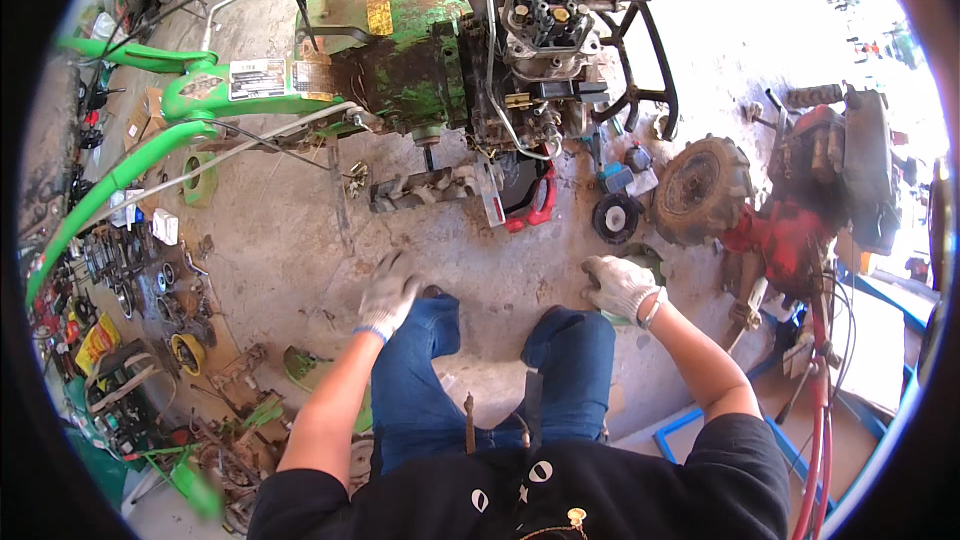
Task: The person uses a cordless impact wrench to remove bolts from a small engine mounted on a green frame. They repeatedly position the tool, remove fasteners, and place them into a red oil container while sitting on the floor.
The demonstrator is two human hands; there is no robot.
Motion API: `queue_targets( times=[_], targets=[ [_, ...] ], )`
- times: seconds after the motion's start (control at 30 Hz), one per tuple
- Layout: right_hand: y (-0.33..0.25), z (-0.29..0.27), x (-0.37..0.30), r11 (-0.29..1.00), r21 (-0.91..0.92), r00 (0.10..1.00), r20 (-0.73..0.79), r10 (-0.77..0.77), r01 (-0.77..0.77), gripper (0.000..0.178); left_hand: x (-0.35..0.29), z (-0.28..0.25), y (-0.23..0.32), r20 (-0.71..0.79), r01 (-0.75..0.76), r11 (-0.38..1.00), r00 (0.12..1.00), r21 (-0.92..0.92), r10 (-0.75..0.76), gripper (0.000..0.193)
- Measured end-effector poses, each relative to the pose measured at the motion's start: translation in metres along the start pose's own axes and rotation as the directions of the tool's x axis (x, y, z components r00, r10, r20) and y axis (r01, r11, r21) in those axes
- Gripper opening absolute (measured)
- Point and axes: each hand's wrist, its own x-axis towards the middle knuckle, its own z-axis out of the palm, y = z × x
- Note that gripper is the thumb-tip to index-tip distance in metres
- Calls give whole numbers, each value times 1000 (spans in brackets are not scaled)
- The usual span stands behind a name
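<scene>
My left hand [388,292], in a pale knitted work glove, hovers by my left knee with its fingers apart and nothing in them. My right hand [622,288], gloved too, is beside my right knee; its fingers are loosely bent and apart, with no held thing visible. Partly behind that hand shows a greenish piece [648,262] on the floor. Ahead of me stands a green walking tiller [400,75] with its engine [550,25] exposed. Below the engine are a dark tined rotor [425,190] and a red bracket-like part [540,202].
Right of the engine lie a black round wheel-like part [616,218] and a treaded tyre [695,190] on a red machine [790,240]. Green handlebars [120,165] reach across the left. Loose machine parts [165,285] crowd the left floor. A blue frame [690,425] lies at lower right.
</scene>
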Motion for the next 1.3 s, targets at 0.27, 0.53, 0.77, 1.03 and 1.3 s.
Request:
queue_targets(
  times=[0.27, 0.53, 0.77, 1.03, 1.3],
  targets=[
    [-48, -27, 5, 982, 162, 967, -249, -57, 99, 41, -305, -42, -163, 452, 853, -24, 251, -521, -856, 29],
    [-76, -76, 83, 836, 547, 834, -480, 272, 43, 47, -346, -54, -125, 461, 756, 20, 420, -654, -782, 32],
    [-89, -48, 144, 875, 484, 634, -678, 372, 3, 43, -299, -78, -88, 353, 715, 438, 669, -545, -654, 52],
    [-67, -51, 142, 968, 228, 638, -730, 243, -107, 50, -328, -116, -113, 398, 765, 167, 493, -622, -774, 42],
    [-107, -15, 78, 957, 287, 900, -406, 161, -42, 38, -343, -138, -93, 421, 759, 99, 459, -644, -783, 47]
  ],
)
